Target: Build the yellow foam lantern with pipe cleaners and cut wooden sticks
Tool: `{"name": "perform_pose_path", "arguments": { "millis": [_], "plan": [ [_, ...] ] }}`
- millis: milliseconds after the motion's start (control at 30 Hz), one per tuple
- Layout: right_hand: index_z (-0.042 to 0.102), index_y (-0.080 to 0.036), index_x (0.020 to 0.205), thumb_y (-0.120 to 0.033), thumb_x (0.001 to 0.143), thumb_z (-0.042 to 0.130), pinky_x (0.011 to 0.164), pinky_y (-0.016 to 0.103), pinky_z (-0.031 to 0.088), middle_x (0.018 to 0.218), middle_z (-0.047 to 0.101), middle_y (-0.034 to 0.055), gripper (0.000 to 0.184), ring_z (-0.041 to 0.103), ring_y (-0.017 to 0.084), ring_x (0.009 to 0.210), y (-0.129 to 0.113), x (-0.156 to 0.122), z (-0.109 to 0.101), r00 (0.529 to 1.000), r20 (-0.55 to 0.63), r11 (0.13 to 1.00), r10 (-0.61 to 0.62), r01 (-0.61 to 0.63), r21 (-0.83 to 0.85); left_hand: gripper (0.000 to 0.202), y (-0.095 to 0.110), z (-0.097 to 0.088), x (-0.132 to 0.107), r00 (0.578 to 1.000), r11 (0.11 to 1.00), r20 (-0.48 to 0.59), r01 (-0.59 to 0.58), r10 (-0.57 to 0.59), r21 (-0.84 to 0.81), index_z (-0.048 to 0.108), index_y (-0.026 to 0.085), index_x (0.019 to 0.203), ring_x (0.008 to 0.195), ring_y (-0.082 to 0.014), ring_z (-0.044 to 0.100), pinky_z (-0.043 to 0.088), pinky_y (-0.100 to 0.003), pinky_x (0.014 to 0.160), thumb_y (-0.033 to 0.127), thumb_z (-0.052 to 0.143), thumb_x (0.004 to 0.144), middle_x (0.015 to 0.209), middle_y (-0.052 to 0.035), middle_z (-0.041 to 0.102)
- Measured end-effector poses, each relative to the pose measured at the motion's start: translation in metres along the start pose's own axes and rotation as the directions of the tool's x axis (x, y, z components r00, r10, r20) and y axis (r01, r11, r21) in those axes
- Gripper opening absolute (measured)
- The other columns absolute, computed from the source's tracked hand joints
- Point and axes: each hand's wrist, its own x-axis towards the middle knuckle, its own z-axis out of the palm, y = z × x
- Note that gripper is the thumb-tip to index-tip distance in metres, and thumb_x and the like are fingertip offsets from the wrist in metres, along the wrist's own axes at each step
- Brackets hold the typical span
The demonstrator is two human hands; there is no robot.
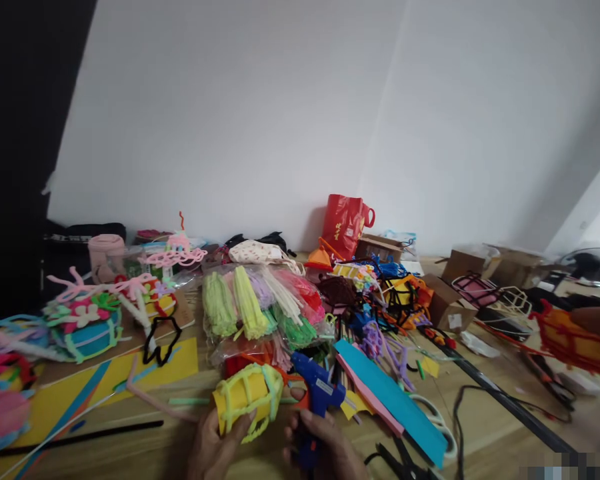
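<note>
Over the near edge of the bench (265, 460), I see the left hand (217, 447) gripping a yellow cylinder (237, 400) laced with pale green strips; then the right hand (333, 443), wrapped around a blue glue gun (323, 393); beyond, a blue sheet (393, 403).

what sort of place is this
Probably a craft workroom: the right hand holds a blue plastic glue gun, with bundles of fuzzy yellow-green pipe cleaners and a long, flat blue strip nearby.

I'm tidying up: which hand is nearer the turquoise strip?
The right hand. It grips the glue gun just left of the turquoise strip; the left hand, holding the yellow cylinder, is farther left.
</note>
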Motion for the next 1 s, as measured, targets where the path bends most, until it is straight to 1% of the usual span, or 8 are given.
{"name": "perform_pose_path", "arguments": {
  "millis": [167,367,467,567,633,733,867,1000],
  "plan": [
    [0.068,-0.017,0.086,-0.029,0.054,0.087,0.07,0.028,0.051,0.079,0.07,0.0025,0.04,0.066,0.017,0.078,-0.004,0.0,-0.005,0.991,-0.132,1.0,0.017,-0.016,0.012,0.032,0.0,0.003,-0.004,0.994,0.999,-0.097,-0.039,0.041,0.023,0.071,0.018,0.071,0.071,-0.0269,0.071,0.058,-0.027,0.061,0.046,0.071,0.055,0.07,-0.0055,0.076],
    [0.07,-0.014,0.093,-0.033,0.061,0.083,0.064,0.027,0.051,0.099,0.07,0.0084,0.039,0.066,0.022,0.085,-0.049,-0.007,-0.017,0.962,-0.152,0.94,-0.225,0.173,-0.294,0.033,0.01,0.001,-0.004,1.0,1.0,-0.013,-0.016,0.016,-0.027,0.072,0.019,0.078,0.077,-0.0279,0.071,0.058,-0.028,0.065,0.043,0.073,0.056,0.08,-0.0051,0.077],
    [0.07,-0.015,0.097,-0.036,0.065,0.081,0.069,0.026,0.05,0.093,0.072,0.008,0.039,0.067,0.021,0.083,-0.083,-0.01,-0.026,0.905,-0.176,0.854,-0.386,0.28,-0.438,0.036,0.014,-0.003,-0.004,1.0,1.0,0.016,-0.009,0.009,-0.023,0.073,0.017,0.084,0.082,-0.0286,0.071,0.058,-0.03,0.069,0.042,0.073,0.057,0.083,-0.0064,0.077],
    [0.07,-0.017,0.099,-0.039,0.064,0.081,0.067,0.027,0.049,0.09,0.072,0.0063,0.042,0.066,0.02,0.079,-0.099,-0.013,-0.029,0.844,-0.239,0.802,-0.48,0.312,-0.509,0.037,0.016,-0.003,-0.006,1.0,1.0,0.022,-0.011,0.012,-0.027,0.073,0.017,0.086,0.082,-0.0277,0.071,0.058,-0.029,0.07,0.042,0.072,0.059,0.086,-0.0067,0.077],
    [0.07,-0.017,0.098,-0.04,0.066,0.08,0.06,0.025,0.046,0.081,0.071,0.0049,0.04,0.062,0.017,0.069,-0.093,-0.016,-0.025,0.854,-0.186,0.761,-0.485,0.308,-0.571,0.038,0.016,-0.003,-0.007,1.0,0.999,0.024,-0.016,0.016,-0.031,0.073,0.016,0.087,0.083,-0.0275,0.071,0.058,-0.03,0.071,0.042,0.072,0.06,0.087,-0.0071,0.077],
    [0.071,-0.015,0.095,-0.043,0.07,0.076,0.054,0.024,0.042,0.077,0.069,0.0052,0.039,0.055,0.014,0.06,-0.066,-0.019,-0.017,0.917,-0.074,0.704,-0.392,0.248,-0.665,0.039,0.019,-0.002,-0.008,0.999,0.999,0.038,-0.032,0.034,-0.044,0.073,0.016,0.087,0.085,-0.0284,0.071,0.058,-0.031,0.072,0.043,0.073,0.059,0.088,-0.0073,0.077],
    [0.071,-0.015,0.094,-0.048,0.067,0.077,0.059,0.025,0.045,0.083,0.068,0.0067,0.043,0.058,0.016,0.067,-0.028,-0.022,-0.012,0.977,-0.048,0.781,-0.208,0.137,-0.609,0.04,0.024,-0.002,-0.009,0.999,0.999,0.028,-0.04,0.041,-0.029,0.074,0.017,0.084,0.08,-0.0285,0.071,0.059,-0.03,0.069,0.046,0.075,0.057,0.084,-0.0065,0.078],
    [0.069,-0.015,0.094,-0.047,0.066,0.078,0.053,0.022,0.041,0.079,0.065,0.0045,0.044,0.056,0.013,0.062,-0.025,-0.026,-0.012,0.985,0.005,0.831,-0.171,0.147,-0.537,0.044,0.021,-0.003,-0.009,0.999,0.999,0.018,-0.03,0.03,-0.013,0.074,0.016,0.086,0.08,-0.0287,0.071,0.059,-0.029,0.067,0.048,0.075,0.057,0.084,-0.007,0.078]
  ]
}}
